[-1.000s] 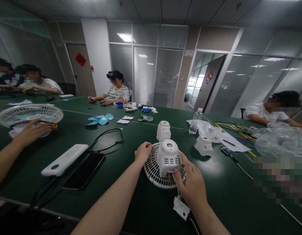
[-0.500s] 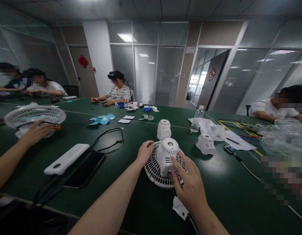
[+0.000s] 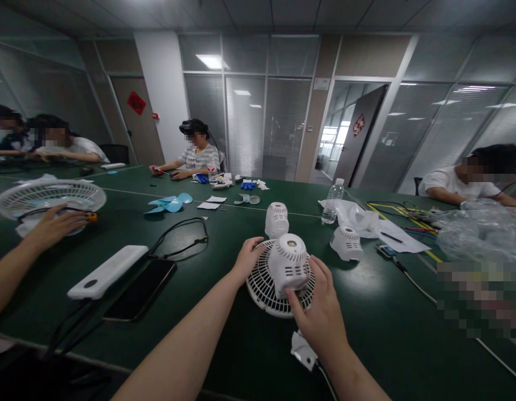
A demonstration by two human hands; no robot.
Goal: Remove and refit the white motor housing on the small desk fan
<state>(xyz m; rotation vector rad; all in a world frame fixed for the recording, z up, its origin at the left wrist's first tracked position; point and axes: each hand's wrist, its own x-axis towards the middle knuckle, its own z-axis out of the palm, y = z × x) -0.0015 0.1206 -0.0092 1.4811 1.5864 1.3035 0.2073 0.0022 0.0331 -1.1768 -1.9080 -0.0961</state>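
A white fan grille [image 3: 263,298] lies on the green table in front of me, with a slotted white fan motor housing [image 3: 286,267] upright over its middle. My left hand [image 3: 248,260] grips the grille's left rim. My right hand [image 3: 319,298] holds the housing from the right, thumb at its lower front corner and fingers along its side. Just below, a small white plastic piece [image 3: 303,350] with a cable lies partly beside my right wrist. Behind the grille stands a second white housing [image 3: 277,220], and a third white housing [image 3: 347,243] sits to the right.
To my left lie a white power bank [image 3: 110,273], a black phone [image 3: 141,291] and a looped cable. A neighbour's hand [image 3: 53,225] rests at another fan grille [image 3: 51,195]. Farther off are blue fan blades [image 3: 169,203], a water bottle [image 3: 333,201] and clear plastic wrap [image 3: 483,231].
My right hand's fingers have shifted over the housing, from its front face back to its right side. The housing has turned slightly. My left hand has stayed on the grille rim.
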